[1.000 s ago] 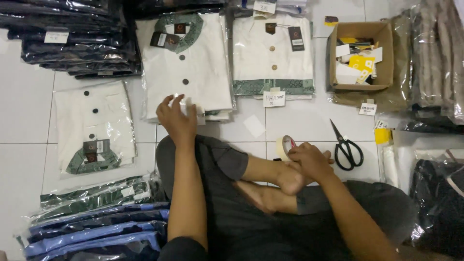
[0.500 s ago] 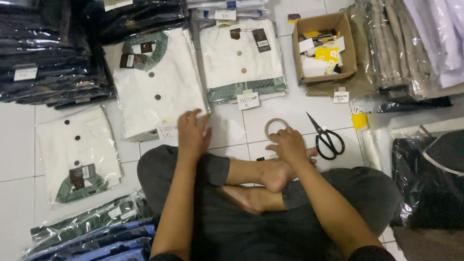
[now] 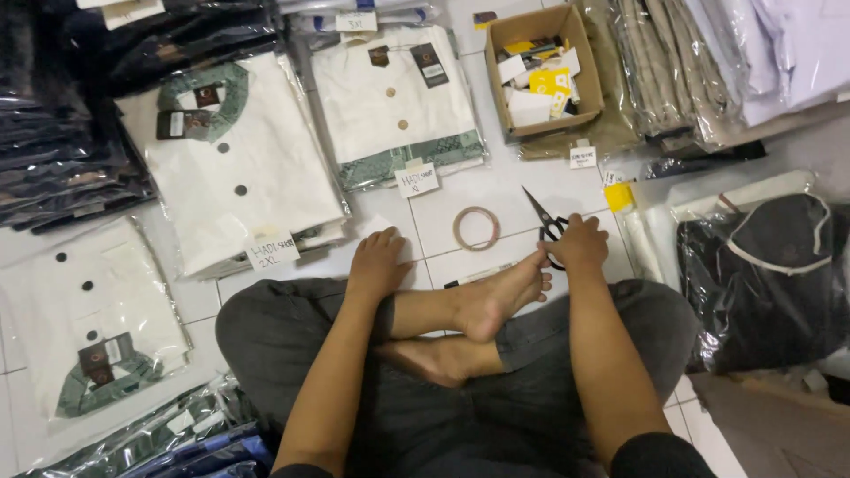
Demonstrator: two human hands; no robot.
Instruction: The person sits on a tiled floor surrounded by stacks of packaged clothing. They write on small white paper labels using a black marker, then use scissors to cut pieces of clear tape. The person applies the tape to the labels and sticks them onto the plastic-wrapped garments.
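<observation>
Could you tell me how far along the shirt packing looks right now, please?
Done: white folded shirts in clear bags lie stacked on the white tiled floor, carrying paper size labels. In hand: the right hand rests on the black-handled scissors; the left hand rests on the floor; the clear tape roll lies loose between them. What is left cannot be judged.

light: bright, even | shadows: soft | glare: plastic wrapping | focus: sharp

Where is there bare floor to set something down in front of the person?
Bare tile lies around the tape roll, between the middle shirt stack, the scissors and the left hand. A thin strip shows beside the cardboard box. Left side is crowded with bagged shirts; the right hand covers the scissor handles.
</observation>
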